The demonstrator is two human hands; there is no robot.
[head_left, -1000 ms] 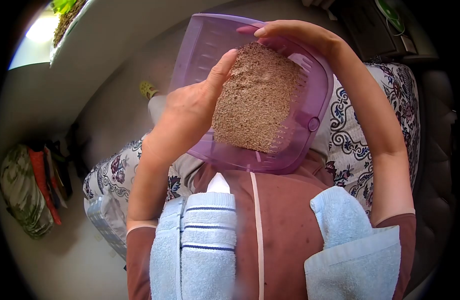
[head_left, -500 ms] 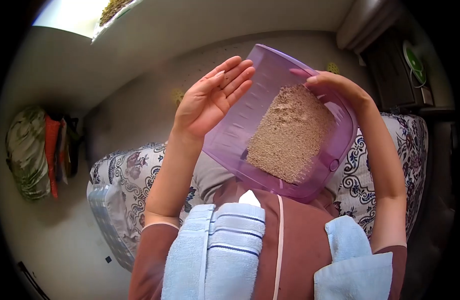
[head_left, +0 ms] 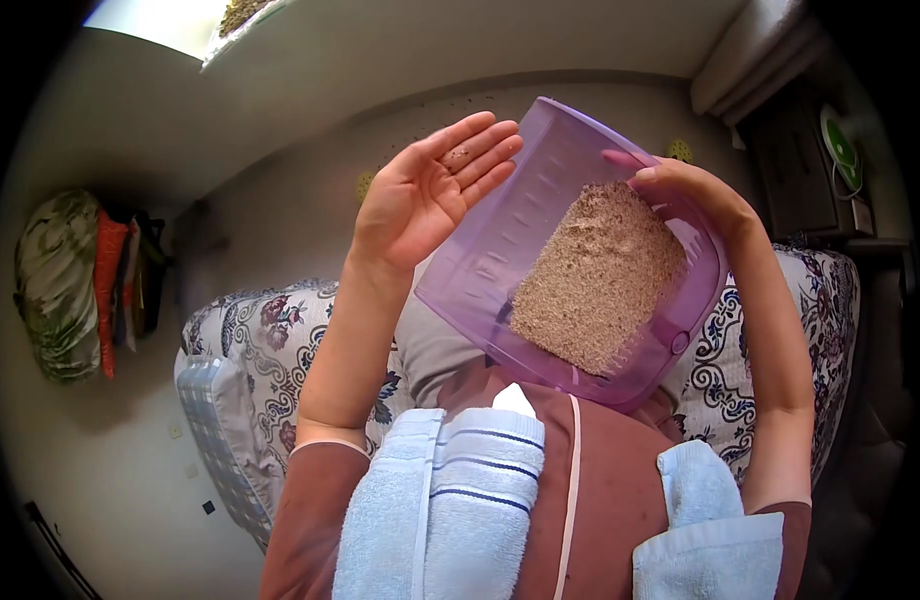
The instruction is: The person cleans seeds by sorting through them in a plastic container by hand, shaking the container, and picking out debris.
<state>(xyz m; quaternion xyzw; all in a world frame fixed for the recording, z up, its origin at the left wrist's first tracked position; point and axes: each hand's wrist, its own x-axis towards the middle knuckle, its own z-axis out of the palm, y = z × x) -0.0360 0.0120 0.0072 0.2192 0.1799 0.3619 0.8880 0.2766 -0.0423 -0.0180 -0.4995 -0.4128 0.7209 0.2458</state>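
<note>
A see-through purple plastic scoop-shaped tray [head_left: 480, 270] rests tilted over my lap, with a heap of small tan grains [head_left: 600, 280] at its closed end. My right hand [head_left: 680, 188] grips its far right rim, thumb on the inside and fingers showing through the plastic. Left of the tray, my left hand [head_left: 430, 190] is held palm up with the fingers stretched out. A few tiny brown bits [head_left: 460, 155] lie on those fingers; what they are is too small to tell.
I sit on a bed with a floral-patterned sheet [head_left: 280, 320]. A light blue towel [head_left: 490, 480] hangs over my shoulders. Dark specks [head_left: 440, 104] are scattered on the floor ahead. Clothes [head_left: 65, 290] hang at left; a dark cabinet [head_left: 795, 165] stands at right.
The whole view has shifted slightly, so hands and tray appear a little further right. The brown bits on my left fingers show more clearly. My right hand keeps its hold on the tray.
</note>
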